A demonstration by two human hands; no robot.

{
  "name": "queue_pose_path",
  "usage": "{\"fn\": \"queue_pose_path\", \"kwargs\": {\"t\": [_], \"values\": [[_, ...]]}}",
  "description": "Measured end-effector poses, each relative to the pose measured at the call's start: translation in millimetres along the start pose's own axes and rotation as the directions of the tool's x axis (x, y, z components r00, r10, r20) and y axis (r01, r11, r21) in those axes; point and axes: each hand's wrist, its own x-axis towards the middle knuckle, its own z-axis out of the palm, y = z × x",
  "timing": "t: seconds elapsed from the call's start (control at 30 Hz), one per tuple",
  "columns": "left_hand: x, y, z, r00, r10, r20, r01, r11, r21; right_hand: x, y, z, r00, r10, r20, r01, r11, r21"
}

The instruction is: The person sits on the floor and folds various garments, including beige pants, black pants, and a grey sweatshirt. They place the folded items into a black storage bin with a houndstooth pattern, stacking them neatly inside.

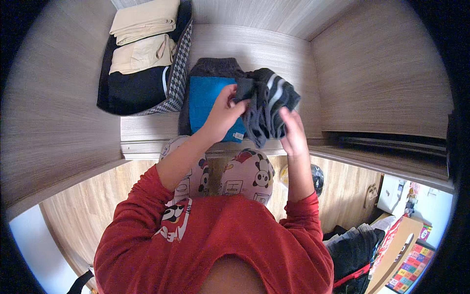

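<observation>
Both my hands hold a dark grey garment (267,100) with pale stripes above a wooden wardrobe shelf (274,54). My left hand (223,115) grips its left side, fingers curled into the cloth. My right hand (293,130) holds its lower right edge. Under my left hand a folded bright blue garment (203,100) lies on a dark grey folded piece (215,67) on the shelf. My red sleeves come up from below.
At the back left of the shelf a stack holds cream folded clothes (144,36) over black cloth (134,90) and a houndstooth piece (178,73). Wardrobe walls close in left and right. Lower right are a heap of dark clothes (355,250) and a colourful box (413,259).
</observation>
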Motion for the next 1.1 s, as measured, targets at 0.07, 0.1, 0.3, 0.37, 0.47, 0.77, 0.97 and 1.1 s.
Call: {"fn": "queue_pose_path", "kwargs": {"t": [0.07,0.1,0.3,0.37,0.47,0.77,0.97,1.1], "values": [[-9.4,-8.9,-1.2,0.991,0.133,-0.007,-0.126,0.949,0.288,-5.7,3.2,9.0,0.998,-0.059,0.009,0.058,0.937,-0.344],[-11.7,-11.8,-2.2,0.99,0.134,-0.035,-0.115,0.936,0.332,-5.1,6.6,11.5,0.998,-0.063,0.021,0.066,0.937,-0.344],[-24.1,1.4,-0.5,0.936,0.341,-0.089,-0.291,0.889,0.353,-6.5,16.3,17.7,0.99,0.114,-0.085,-0.122,0.988,-0.094],[-31.2,8.2,-5.0,0.922,0.377,0.087,-0.361,0.758,0.543,-5.7,24.8,6.4,0.957,0.277,-0.091,-0.271,0.96,0.074],[-39.6,10.4,-12.1,0.861,0.423,0.281,-0.475,0.477,0.739,-6.9,40.3,-0.3,0.916,0.402,-0.008,-0.388,0.889,0.245],[-57.5,-0.3,-28.0,0.942,0.317,0.111,-0.285,0.578,0.765,-9.8,56.0,22.7,0.911,0.398,-0.105,-0.381,0.912,0.153],[-58.9,3.0,-31.5,0.965,0.244,0.097,-0.231,0.614,0.755,-6.7,54.1,26.7,0.903,0.376,-0.208,-0.373,0.926,0.053],[-57.1,5.2,-43.0,0.96,0.28,-0.008,-0.197,0.694,0.692,-6.7,55.5,16.3,0.879,0.435,-0.197,-0.413,0.899,0.146]]}}
